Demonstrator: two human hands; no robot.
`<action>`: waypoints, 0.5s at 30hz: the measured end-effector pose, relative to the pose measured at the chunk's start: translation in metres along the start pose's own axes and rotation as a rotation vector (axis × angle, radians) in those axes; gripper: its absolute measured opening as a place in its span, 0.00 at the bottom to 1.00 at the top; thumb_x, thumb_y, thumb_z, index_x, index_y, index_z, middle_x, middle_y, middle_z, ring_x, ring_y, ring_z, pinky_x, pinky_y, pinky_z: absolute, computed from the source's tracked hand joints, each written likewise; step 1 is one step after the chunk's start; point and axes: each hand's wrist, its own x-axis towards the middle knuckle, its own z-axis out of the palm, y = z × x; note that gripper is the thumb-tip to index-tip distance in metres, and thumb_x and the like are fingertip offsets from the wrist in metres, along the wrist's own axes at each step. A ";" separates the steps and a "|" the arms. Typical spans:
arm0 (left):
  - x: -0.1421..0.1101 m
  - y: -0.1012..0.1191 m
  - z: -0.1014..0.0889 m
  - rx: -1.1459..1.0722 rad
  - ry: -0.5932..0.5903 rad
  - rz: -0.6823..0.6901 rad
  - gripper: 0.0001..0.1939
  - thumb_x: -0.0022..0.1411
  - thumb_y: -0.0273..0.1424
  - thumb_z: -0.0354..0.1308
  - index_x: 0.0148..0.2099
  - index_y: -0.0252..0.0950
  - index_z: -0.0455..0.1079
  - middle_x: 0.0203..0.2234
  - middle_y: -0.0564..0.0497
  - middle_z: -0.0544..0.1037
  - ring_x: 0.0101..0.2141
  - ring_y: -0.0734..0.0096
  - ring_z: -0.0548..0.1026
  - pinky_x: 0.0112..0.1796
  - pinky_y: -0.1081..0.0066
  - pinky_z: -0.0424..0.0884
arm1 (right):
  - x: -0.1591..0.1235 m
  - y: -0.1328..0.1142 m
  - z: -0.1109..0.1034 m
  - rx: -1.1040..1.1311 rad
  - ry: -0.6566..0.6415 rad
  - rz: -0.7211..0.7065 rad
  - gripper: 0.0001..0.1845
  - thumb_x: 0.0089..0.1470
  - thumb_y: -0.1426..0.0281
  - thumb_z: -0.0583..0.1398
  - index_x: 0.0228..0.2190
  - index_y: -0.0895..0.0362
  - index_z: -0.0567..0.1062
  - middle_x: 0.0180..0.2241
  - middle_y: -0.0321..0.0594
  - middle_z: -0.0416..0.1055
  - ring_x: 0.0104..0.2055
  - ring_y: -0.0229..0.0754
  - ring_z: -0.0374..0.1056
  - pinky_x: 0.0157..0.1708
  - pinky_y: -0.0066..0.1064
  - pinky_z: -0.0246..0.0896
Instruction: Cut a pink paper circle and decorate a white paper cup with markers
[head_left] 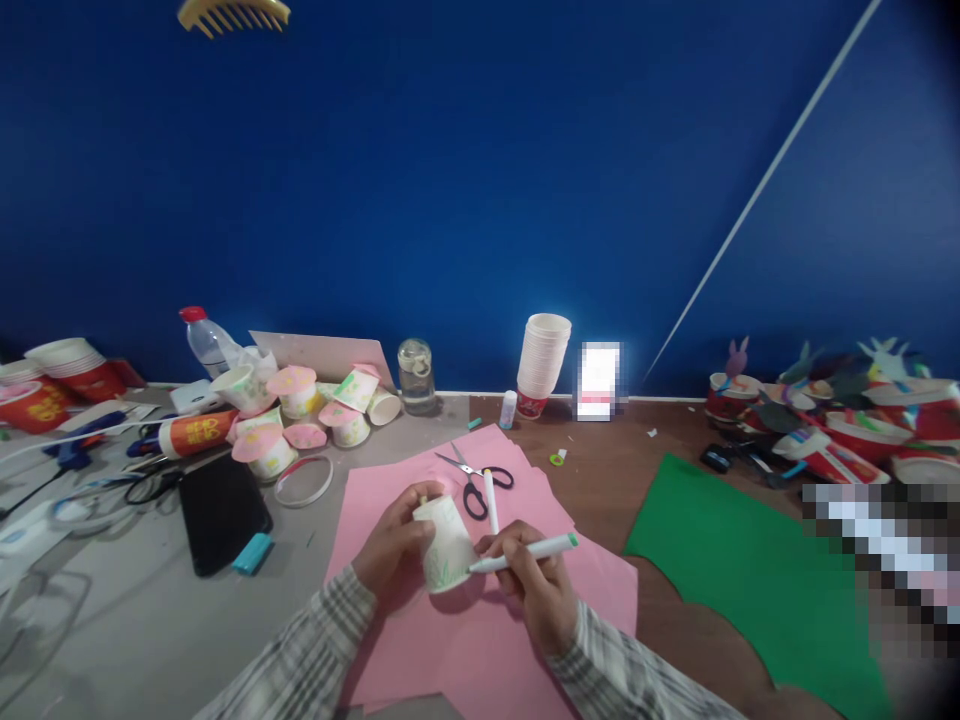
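Note:
My left hand [399, 535] is closed around a white paper cup [444, 540], which is tilted with its wide rim downward. Green grass-like strokes show on the cup near that rim. In my right hand [536, 580] is a white marker with a green end [551, 547], its tip at the cup's right side by the rim. Whether the tip touches the cup I cannot tell. Just beyond the hands, scissors with black handles [474, 497] lie spread on pink paper [420, 660]. A second white marker with a yellow end [491, 500] lies beside them.
Decorated paper cups [294, 392] with pink tops cluster at the left, near a black tablet-like slab [223, 512]. A glass jar [416, 378], a glue stick [508, 410] and stacked paper cups [544, 358] stand along the blue wall. Green paper [739, 570] lies at the right.

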 end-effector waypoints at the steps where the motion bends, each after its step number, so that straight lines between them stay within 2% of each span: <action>1: 0.000 0.000 0.000 0.002 0.005 0.002 0.25 0.37 0.29 0.66 0.41 0.40 0.67 0.21 0.56 0.69 0.21 0.68 0.67 0.21 0.72 0.63 | 0.000 -0.001 0.000 -0.010 -0.010 0.003 0.15 0.43 0.60 0.61 0.16 0.57 0.75 0.05 0.24 0.54 0.08 0.32 0.49 0.10 0.24 0.49; 4: 0.000 0.000 0.000 0.006 0.007 0.004 0.24 0.36 0.29 0.66 0.41 0.39 0.67 0.21 0.56 0.69 0.20 0.69 0.66 0.21 0.72 0.63 | -0.001 -0.001 0.001 -0.056 -0.026 -0.008 0.16 0.44 0.59 0.60 0.15 0.57 0.74 0.05 0.23 0.53 0.08 0.32 0.48 0.10 0.24 0.50; 7: 0.001 0.001 0.000 0.009 0.008 0.004 0.24 0.36 0.29 0.66 0.41 0.39 0.67 0.21 0.55 0.70 0.21 0.68 0.67 0.21 0.72 0.64 | 0.000 0.001 -0.001 -0.107 -0.007 -0.029 0.16 0.45 0.60 0.59 0.16 0.57 0.73 0.06 0.25 0.56 0.09 0.34 0.52 0.10 0.25 0.52; 10: 0.002 0.000 -0.003 0.011 0.001 -0.004 0.25 0.36 0.29 0.65 0.41 0.39 0.67 0.21 0.55 0.71 0.21 0.67 0.68 0.22 0.71 0.64 | 0.002 0.006 -0.005 -0.127 0.069 -0.106 0.15 0.49 0.59 0.56 0.25 0.58 0.75 0.10 0.30 0.64 0.12 0.37 0.58 0.13 0.28 0.59; 12: 0.002 0.000 -0.005 0.004 -0.008 0.002 0.24 0.37 0.28 0.65 0.41 0.39 0.67 0.21 0.55 0.71 0.21 0.67 0.68 0.22 0.71 0.64 | 0.004 0.008 -0.007 -0.166 0.116 -0.179 0.16 0.51 0.60 0.54 0.34 0.57 0.74 0.13 0.32 0.68 0.16 0.41 0.63 0.19 0.33 0.64; 15: 0.002 0.000 -0.007 -0.020 -0.019 0.017 0.24 0.37 0.28 0.63 0.42 0.39 0.67 0.23 0.54 0.72 0.23 0.66 0.69 0.22 0.70 0.65 | 0.005 0.007 -0.008 -0.310 0.117 -0.245 0.14 0.53 0.64 0.52 0.38 0.54 0.73 0.18 0.34 0.70 0.20 0.43 0.65 0.21 0.34 0.65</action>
